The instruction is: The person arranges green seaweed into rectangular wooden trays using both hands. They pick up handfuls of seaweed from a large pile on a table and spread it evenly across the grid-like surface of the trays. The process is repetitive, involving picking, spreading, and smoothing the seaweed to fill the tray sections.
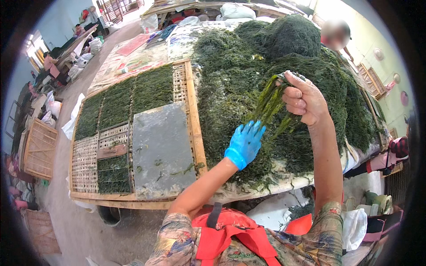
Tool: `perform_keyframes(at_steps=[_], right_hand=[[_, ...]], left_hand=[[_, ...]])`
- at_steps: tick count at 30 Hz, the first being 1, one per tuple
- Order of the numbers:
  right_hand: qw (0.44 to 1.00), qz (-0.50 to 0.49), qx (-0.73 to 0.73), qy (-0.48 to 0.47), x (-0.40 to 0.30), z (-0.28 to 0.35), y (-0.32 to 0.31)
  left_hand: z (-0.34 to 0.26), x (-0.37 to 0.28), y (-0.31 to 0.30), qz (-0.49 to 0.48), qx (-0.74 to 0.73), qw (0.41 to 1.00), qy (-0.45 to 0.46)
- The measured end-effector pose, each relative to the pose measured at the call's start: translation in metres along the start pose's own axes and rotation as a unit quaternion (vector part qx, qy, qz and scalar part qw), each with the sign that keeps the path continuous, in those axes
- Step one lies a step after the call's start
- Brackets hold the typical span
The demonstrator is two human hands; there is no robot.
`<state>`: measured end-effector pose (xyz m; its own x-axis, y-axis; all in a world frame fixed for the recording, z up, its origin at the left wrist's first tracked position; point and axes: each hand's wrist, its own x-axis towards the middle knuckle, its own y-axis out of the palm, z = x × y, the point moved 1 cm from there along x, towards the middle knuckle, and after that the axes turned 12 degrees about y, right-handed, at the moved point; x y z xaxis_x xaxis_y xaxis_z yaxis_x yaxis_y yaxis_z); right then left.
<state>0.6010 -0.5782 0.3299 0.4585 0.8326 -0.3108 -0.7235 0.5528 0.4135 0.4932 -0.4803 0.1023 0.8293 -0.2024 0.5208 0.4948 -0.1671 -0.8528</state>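
My bare right hand [304, 98] is raised over a large heap of dark green seaweed [226, 76], gripping a bunch of wet seaweed strands [268, 99] that hang down to the left. Just below them is my left hand [244, 144] in a blue glove, back up and fingers spread, at the seaweed; its palm is hidden. To the left lies a woven bamboo tray with a wooden frame [196, 123]. It bears flat rectangular seaweed sheets [116, 108], a grey flat board [163, 149] and a narrow metal frame [129, 159] around a small wooden block [112, 151] and more seaweed.
A pink sheet [133, 45] lies at the table's far left. A dark bucket [109, 214] stands under the tray's near edge. People are at the right [386, 159], across the heap [336, 35] and at tables far left [51, 66]. White sacks [238, 11] lie beyond the heap.
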Motion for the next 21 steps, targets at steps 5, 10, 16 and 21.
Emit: perform_keyframes(at_steps=[5,10,16,21], right_hand=[[1.0,-0.03,-0.005,-0.008,0.015,-0.02,-0.012],[0.994,-0.102,-0.049,0.003,0.022,-0.062,-0.012],[0.985,-0.161,-0.056,0.013,0.016,-0.103,0.032],[0.983,-0.167,-0.052,0.062,-0.007,-0.157,0.089]], left_hand=[[-0.012,-0.054,-0.002,0.33,-0.144,0.932,-0.044],[0.011,-0.038,-0.045,0.119,-0.396,0.901,-0.134],[0.03,-0.038,-0.086,0.077,-0.779,0.558,-0.274],[0.023,-0.051,-0.096,-0.042,-0.903,0.362,-0.228]])
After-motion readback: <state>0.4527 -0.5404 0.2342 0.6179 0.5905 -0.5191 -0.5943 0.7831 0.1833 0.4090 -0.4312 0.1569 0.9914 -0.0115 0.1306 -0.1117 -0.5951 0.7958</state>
